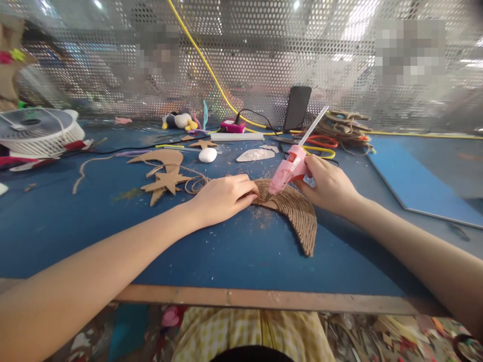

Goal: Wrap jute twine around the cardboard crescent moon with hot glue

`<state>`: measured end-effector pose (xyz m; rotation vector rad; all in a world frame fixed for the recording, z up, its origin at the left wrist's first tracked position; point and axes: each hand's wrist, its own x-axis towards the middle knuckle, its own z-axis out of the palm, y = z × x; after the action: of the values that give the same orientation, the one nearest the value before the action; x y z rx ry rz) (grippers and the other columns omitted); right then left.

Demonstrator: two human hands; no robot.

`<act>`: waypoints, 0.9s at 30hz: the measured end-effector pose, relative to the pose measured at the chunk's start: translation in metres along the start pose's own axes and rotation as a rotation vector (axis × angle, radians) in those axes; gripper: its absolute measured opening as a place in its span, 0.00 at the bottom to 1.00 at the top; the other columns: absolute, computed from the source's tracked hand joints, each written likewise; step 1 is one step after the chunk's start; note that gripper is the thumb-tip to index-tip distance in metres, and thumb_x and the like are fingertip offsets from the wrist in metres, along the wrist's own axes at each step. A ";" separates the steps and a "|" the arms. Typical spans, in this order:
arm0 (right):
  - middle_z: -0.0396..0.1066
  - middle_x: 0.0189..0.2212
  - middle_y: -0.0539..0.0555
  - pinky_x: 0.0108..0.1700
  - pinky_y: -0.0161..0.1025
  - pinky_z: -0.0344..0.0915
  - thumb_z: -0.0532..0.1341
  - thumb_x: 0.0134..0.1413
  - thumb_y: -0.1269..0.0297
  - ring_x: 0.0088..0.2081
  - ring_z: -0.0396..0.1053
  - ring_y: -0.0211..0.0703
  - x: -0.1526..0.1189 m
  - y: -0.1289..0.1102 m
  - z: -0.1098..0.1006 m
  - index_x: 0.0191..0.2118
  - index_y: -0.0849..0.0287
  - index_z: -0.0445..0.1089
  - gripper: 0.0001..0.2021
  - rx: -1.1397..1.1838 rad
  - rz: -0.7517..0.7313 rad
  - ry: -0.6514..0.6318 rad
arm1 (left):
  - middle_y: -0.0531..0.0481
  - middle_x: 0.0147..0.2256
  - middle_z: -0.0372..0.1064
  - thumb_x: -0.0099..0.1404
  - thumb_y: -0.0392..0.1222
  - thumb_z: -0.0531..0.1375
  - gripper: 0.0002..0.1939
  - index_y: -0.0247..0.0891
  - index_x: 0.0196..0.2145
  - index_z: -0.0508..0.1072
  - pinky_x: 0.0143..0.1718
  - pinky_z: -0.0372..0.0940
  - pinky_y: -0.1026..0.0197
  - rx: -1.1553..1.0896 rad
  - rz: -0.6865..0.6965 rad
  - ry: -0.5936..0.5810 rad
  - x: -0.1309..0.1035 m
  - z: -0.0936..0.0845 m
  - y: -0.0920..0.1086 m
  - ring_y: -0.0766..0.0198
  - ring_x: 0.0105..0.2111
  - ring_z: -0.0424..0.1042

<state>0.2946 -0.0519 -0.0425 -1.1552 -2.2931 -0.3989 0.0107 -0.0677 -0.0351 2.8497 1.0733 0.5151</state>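
Observation:
A crescent covered in rows of brown twine lies on the blue table, with a bare cardboard patch near its inner edge. My left hand is closed at the crescent's left end, fingers pressed together on it; the fingertips partly hide that end. In my right hand is a pink hot glue gun, tilted nozzle-down, with a white glue stick poking out of its back. The nozzle is at the crescent's inner edge, close to my left fingertips; whether it touches cannot be made out.
Cardboard stars, a cardboard crescent and loose twine lie left of my hands. Behind are a white egg-shaped piece, a phone and a twine bundle. A fan lies far left, a blue board right.

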 end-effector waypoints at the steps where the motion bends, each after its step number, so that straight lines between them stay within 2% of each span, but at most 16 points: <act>1: 0.66 0.32 0.54 0.32 0.41 0.56 0.57 0.58 0.61 0.31 0.64 0.45 0.000 0.000 0.000 0.37 0.55 0.58 0.06 -0.005 -0.007 -0.001 | 0.50 0.41 0.72 0.74 0.42 0.53 0.10 0.40 0.44 0.74 0.39 0.67 0.58 -0.003 0.001 -0.001 0.000 0.000 0.000 0.58 0.41 0.74; 12: 0.68 0.33 0.54 0.29 0.40 0.54 0.56 0.60 0.62 0.31 0.64 0.44 0.000 -0.002 0.000 0.38 0.56 0.59 0.05 -0.048 -0.049 -0.008 | 0.50 0.41 0.73 0.74 0.42 0.53 0.11 0.40 0.44 0.75 0.38 0.66 0.59 0.014 0.001 0.002 0.000 0.000 0.000 0.59 0.40 0.75; 23: 0.69 0.33 0.57 0.34 0.43 0.59 0.54 0.62 0.61 0.34 0.66 0.49 0.003 -0.008 -0.008 0.38 0.56 0.61 0.05 -0.080 -0.030 -0.013 | 0.49 0.41 0.73 0.74 0.43 0.53 0.12 0.40 0.44 0.75 0.38 0.67 0.59 0.012 -0.003 0.000 0.000 -0.001 0.001 0.58 0.41 0.75; 27: 0.69 0.33 0.58 0.35 0.44 0.61 0.54 0.62 0.61 0.35 0.66 0.50 0.005 -0.010 -0.013 0.37 0.55 0.62 0.05 -0.153 -0.048 0.022 | 0.48 0.40 0.73 0.74 0.42 0.52 0.12 0.39 0.44 0.75 0.39 0.68 0.58 0.015 0.002 0.001 0.000 0.000 0.000 0.58 0.42 0.75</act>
<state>0.2885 -0.0611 -0.0295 -1.1638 -2.3073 -0.6115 0.0107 -0.0681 -0.0353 2.8638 1.0787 0.5114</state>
